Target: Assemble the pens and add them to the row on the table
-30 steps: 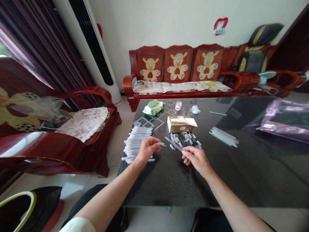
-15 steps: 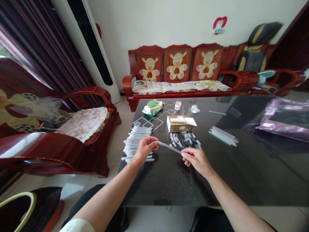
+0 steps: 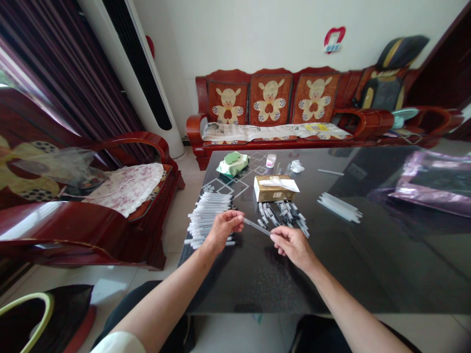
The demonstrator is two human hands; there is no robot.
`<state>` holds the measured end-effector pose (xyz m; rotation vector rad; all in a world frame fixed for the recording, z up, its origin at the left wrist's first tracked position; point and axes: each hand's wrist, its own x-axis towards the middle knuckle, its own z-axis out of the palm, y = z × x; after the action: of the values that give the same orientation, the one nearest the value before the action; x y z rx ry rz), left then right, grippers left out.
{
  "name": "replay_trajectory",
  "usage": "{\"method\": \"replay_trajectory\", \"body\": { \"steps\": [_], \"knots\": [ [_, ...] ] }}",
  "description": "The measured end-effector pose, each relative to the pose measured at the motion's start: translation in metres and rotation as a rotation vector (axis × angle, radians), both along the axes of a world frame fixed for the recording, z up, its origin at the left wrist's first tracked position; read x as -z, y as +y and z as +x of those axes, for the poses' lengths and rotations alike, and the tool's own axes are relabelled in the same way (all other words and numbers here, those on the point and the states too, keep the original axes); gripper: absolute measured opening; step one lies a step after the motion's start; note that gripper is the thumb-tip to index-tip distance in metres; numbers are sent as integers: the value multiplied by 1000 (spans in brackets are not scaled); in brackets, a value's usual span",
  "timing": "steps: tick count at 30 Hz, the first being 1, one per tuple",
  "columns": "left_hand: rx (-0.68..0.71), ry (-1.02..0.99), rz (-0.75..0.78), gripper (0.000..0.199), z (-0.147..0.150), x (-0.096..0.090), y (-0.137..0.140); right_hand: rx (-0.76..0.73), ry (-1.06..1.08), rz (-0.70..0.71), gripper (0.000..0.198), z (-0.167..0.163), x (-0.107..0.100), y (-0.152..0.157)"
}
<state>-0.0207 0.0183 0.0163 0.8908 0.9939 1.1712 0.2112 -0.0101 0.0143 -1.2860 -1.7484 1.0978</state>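
Note:
A translucent pen spans the gap between my two hands above the dark table. My left hand pinches its left end, and my right hand grips the right end between thumb and fingers. Just left of and beneath my left hand lies a stack of whitish pens with dark tips. Behind the held pen is a loose pile of black and clear pen caps. Farther right rests a bundle of white translucent tubes.
A tissue box stands behind the pile. Behind it are a green wipes pack, a small cup and a crumpled tissue. One loose tube and a purple plastic package lie on the table.
My right hand has shifted slightly left, toward my left hand. The held pen shows a shorter length between the hands.

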Motion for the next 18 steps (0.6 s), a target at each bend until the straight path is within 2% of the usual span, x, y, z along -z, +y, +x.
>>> {"method": "replay_trajectory", "body": {
  "steps": [8,13,18],
  "knots": [
    [64,16,6,38,7,5,-6,-5,-391,359,29,-20,-9,-9],
    [8,32,9,37,13,7,-10,-48,-590,541,30,-25,-9,-15],
    [-111,-23,8,39,22,9,-17,-49,-663,615,29,-30,-7,-19]
  ]
}}
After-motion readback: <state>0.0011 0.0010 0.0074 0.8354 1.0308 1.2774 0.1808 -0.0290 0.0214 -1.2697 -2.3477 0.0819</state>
